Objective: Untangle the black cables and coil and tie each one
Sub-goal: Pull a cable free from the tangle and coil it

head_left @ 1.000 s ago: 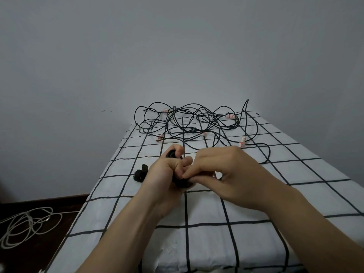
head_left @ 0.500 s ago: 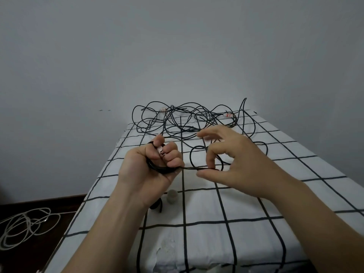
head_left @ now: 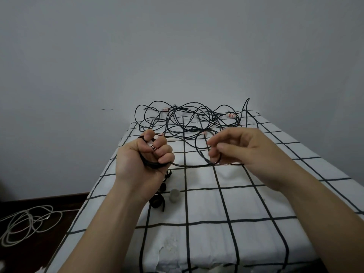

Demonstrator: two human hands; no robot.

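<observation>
My left hand (head_left: pixel 144 161) grips a small coil of black cable (head_left: pixel 152 164) with a pale plug end showing between the fingers. From that coil a black strand (head_left: pixel 190 165) runs right to my right hand (head_left: pixel 239 147), whose fingers hook and pinch it. Both hands are raised above the table. At the far end of the table lies a tangle of black cables (head_left: pixel 189 121) with several pale, red-marked connectors.
The table is covered by a white cloth with a black grid (head_left: pixel 246 203). Black strap pieces (head_left: pixel 157 200) and a small grey cylinder (head_left: pixel 174 195) lie below my left hand. A pale cable (head_left: pixel 25 223) lies coiled on the dark floor at left. A grey wall stands behind.
Both hands rose from the cloth and moved apart. My left hand kept the coil; my right hand drew a strand out to the right. The strap pieces and grey cylinder came into view.
</observation>
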